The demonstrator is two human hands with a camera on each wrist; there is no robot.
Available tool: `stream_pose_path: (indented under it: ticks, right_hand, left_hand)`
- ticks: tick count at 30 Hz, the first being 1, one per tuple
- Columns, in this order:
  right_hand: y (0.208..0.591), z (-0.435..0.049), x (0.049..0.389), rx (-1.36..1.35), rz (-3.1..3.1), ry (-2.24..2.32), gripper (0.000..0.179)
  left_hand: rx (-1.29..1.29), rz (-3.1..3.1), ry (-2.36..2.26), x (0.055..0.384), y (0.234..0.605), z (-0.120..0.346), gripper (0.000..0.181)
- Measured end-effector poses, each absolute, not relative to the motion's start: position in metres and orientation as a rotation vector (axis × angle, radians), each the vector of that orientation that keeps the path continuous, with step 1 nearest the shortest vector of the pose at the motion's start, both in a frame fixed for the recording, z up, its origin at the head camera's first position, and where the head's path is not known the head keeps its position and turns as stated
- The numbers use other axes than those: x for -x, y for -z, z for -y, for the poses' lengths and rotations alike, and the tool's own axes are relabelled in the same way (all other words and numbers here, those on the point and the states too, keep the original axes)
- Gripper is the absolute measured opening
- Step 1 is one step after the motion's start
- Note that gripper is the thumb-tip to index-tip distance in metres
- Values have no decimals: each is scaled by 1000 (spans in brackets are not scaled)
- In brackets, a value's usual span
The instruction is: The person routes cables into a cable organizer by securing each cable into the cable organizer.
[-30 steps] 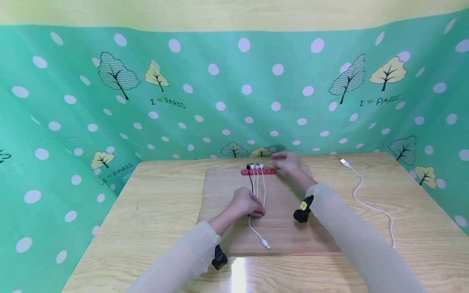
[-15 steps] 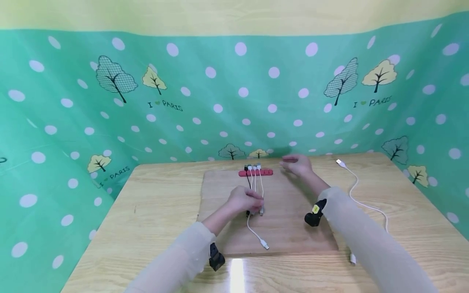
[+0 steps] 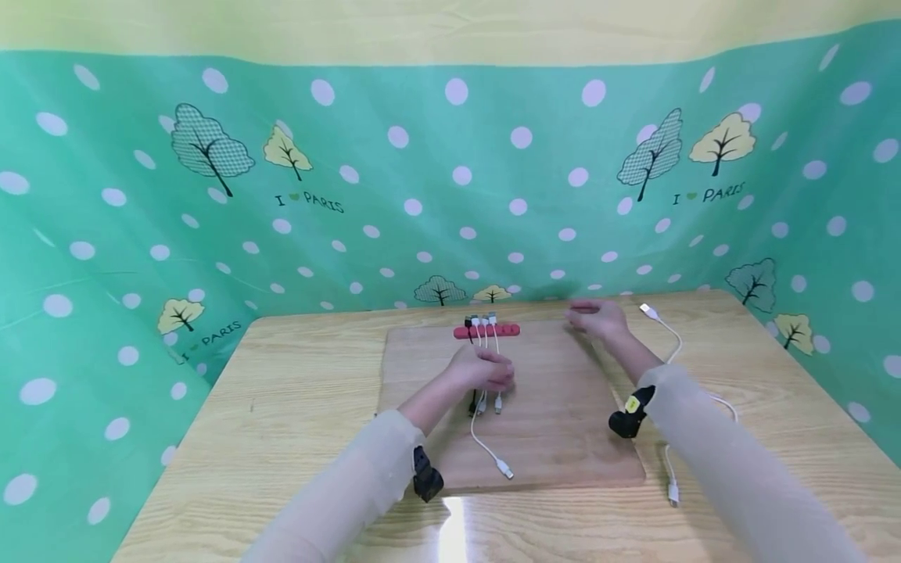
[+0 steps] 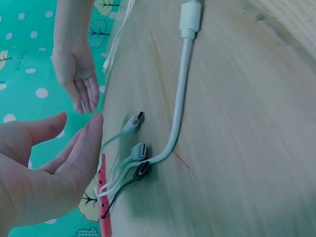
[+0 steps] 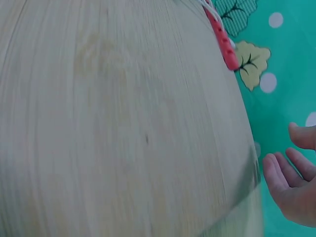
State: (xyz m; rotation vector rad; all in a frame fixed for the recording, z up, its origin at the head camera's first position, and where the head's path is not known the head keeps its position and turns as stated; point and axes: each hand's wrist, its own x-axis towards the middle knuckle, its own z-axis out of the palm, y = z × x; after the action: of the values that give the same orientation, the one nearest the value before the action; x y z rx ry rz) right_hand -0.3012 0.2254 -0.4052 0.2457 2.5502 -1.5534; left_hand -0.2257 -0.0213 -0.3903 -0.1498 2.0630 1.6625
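A red cable holder strip (image 3: pixel 510 330) lies along the far edge of the wooden board, with one black cable and several white cables seated in its slots. My left hand (image 3: pixel 486 369) hovers over these cables; in the left wrist view its thumb and fingers (image 4: pixel 86 153) stand apart with nothing between them. Just below it lie a black connector (image 4: pixel 142 170) and white connectors (image 4: pixel 139 151). One longer white cable ends in a plug (image 3: pixel 504 469) near the board's front. My right hand (image 3: pixel 598 319) is held beyond the strip's right end, fingers relaxed, holding nothing.
The wooden board (image 3: pixel 549 438) rests on a light wood table (image 3: pixel 303 391). A loose white USB cable (image 3: pixel 676 344) lies to the right, partly hidden under the right forearm. A green dotted curtain (image 3: pixel 380 188) hangs behind the table.
The left hand has let go of the cable ends near the board's middle and risen slightly, uncovering the connectors. My right hand has moved rightward, away from the red strip.
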Motion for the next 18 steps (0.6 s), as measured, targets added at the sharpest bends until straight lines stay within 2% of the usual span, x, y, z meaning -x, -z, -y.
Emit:
stream_pose_path:
  ticks: [18]
  right_hand:
    - [405,-278,294,-259,-2500,1655,54]
  left_hand:
    - [106,-1900,-1750,238,386,9,32]
